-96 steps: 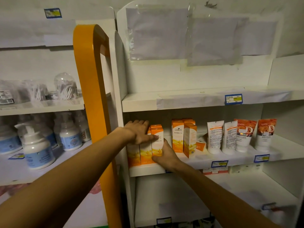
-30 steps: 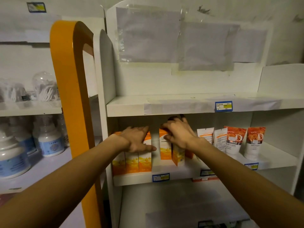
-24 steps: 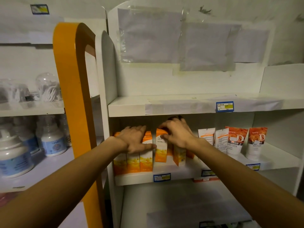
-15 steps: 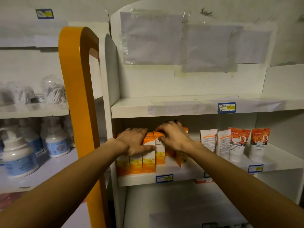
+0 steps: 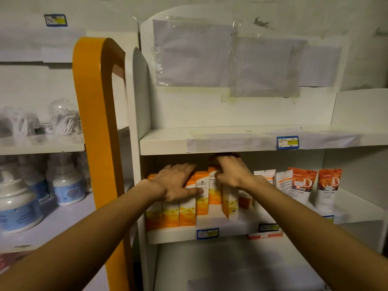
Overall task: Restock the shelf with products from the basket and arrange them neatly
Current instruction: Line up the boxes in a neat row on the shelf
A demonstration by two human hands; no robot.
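Since a moment ago the right hand (image 5: 232,172) has slid its orange boxes leftward, so the gap that stood between them and the left-hand row is now closed. Both hands work on the middle shelf (image 5: 228,233) of the white unit. The left hand (image 5: 178,182) lies flat, palm down and fingers spread, across the tops of the front row of orange boxes (image 5: 171,215), pressing them in place without gripping; its thumb reaches over to touch the box just behind (image 5: 202,194). The right hand is curled over the top of the next boxes (image 5: 214,195), fingers hooked behind them and thumb at the front, clasping them from above. One box (image 5: 230,203) just below that wrist stands turned at an angle, out of line with the rest.

Farther right on the same shelf stand white sachet-like packs (image 5: 282,182) and two orange-capped tubes (image 5: 302,186) (cap ends down, lettering partly legible). Blue-and-yellow price tags (image 5: 207,233) are fixed to the shelf edges. An orange frame (image 5: 98,127) stands between this unit and the neighbouring shelves, which hold white pump bottles (image 5: 17,204) with blue labels. The basket is out of view.
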